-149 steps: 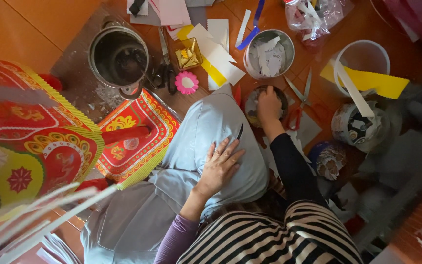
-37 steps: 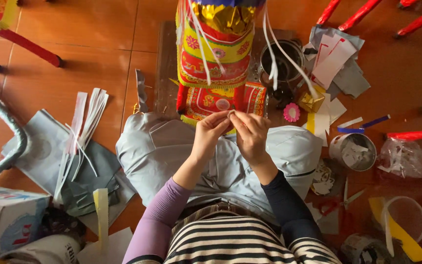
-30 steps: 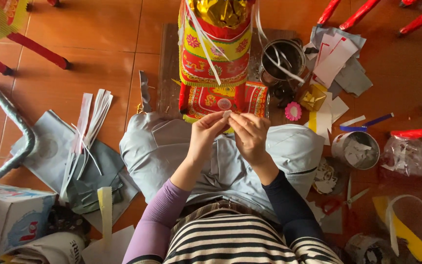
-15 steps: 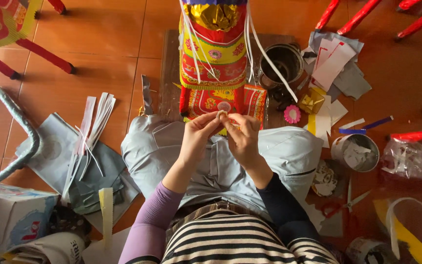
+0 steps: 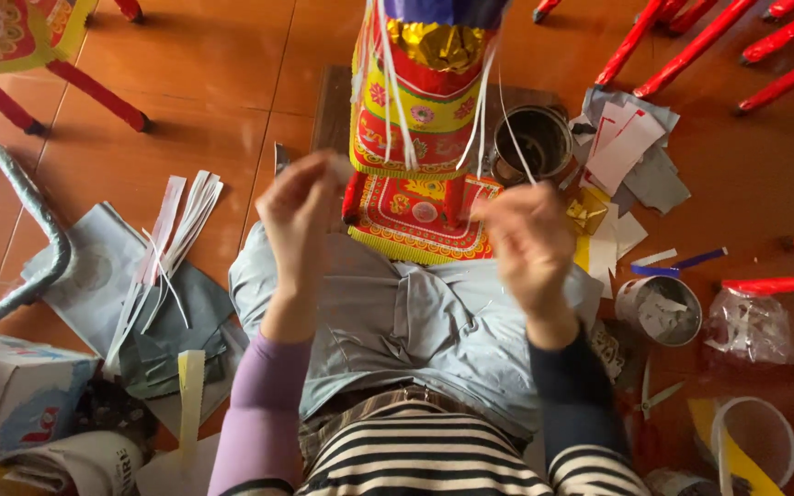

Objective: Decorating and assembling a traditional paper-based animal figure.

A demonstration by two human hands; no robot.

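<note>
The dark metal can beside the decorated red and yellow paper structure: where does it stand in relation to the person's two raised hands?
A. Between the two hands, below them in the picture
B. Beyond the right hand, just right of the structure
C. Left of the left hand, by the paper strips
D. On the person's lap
B: the dark metal can stands on the floor just above the right hand, right of the paper structure, far from the left hand.

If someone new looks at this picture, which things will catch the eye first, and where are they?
First comes the tall paper model in red, yellow and gold at top centre, standing on a decorated red base in front of the person's knees. Below it the left hand and right hand are raised apart, blurred. Red sticks fan across the orange floor at the upper right.
</note>
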